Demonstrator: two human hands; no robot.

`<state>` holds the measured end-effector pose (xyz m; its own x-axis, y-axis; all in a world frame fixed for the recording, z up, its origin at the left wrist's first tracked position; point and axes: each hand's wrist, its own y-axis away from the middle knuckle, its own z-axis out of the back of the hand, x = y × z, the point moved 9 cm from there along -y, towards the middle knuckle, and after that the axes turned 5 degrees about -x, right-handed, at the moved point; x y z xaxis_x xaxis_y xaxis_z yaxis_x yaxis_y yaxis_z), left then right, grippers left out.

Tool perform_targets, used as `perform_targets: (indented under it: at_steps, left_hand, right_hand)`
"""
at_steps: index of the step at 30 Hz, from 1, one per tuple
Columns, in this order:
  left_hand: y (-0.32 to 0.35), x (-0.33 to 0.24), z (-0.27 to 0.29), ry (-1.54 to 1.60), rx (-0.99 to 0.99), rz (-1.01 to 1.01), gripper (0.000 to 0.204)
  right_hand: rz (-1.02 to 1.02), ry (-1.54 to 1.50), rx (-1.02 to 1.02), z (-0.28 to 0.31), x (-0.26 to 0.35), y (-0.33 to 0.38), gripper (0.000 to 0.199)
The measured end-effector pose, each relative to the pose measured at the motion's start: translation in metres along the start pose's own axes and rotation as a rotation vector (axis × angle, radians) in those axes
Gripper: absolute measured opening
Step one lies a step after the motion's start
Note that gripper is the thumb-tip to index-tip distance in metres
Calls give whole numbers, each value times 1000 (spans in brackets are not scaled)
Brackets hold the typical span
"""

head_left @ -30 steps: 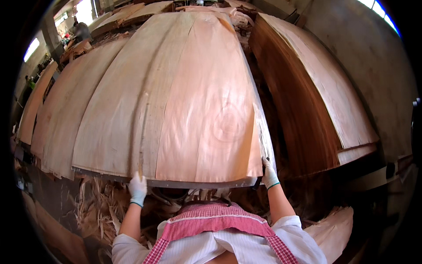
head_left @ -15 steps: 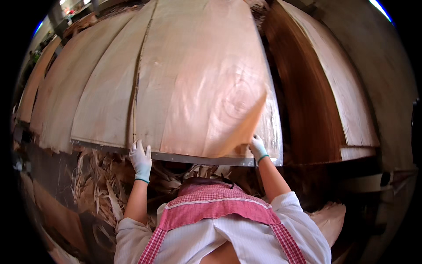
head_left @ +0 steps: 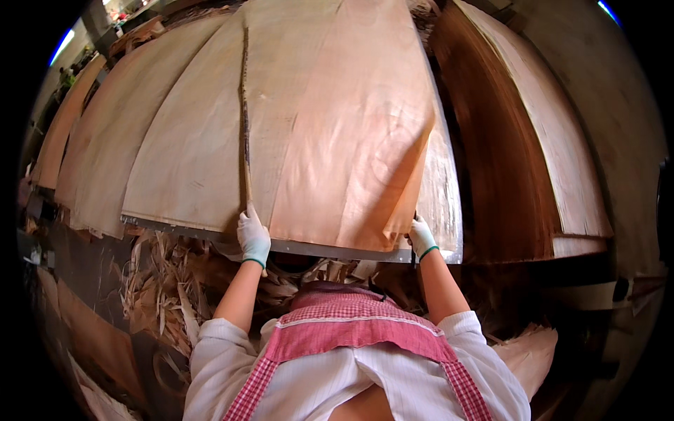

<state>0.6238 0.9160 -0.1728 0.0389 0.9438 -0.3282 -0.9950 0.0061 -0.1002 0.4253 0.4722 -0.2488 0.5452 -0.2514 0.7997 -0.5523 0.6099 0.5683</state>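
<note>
My left hand (head_left: 253,235), in a white glove with a green cuff, is closed around the near end of a long thin stick (head_left: 246,133). The stick lies lengthwise over pale wood veneer sheets (head_left: 189,154), and its butt pokes out below my palm. My right hand (head_left: 423,237), gloved alike, is closed beside the near right corner of a pinkish veneer sheet (head_left: 330,168). That sheet's right edge is folded up and over. A narrow dark thing shows by the right fingers; its kind is hidden.
Under the sheets runs a grey table edge (head_left: 330,250). Torn veneer scraps (head_left: 165,281) are heaped below it on the left. To the right stands a stack of reddish-brown veneer (head_left: 498,154), with a dark gap between. More sheets (head_left: 133,119) overlap on the left.
My left hand has shifted right and taken hold of the stick, which has moved right with it. The folded veneer edge stands a little steeper; my right hand stays near the corner.
</note>
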Motion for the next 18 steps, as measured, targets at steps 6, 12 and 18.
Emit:
perform_targets:
  at_steps: [6,12,18]
  left_hand:
    - [-2,74,16,444,-234,-3,47]
    - [46,105,43,511,-101,124,39]
    - [52,151,38,405,-101,123,34]
  right_hand:
    - [225,389,-234,-9,1,-9,32]
    - [271,564,-283,0,11,-2,35]
    - [353,777,-286,-15,47,16,34]
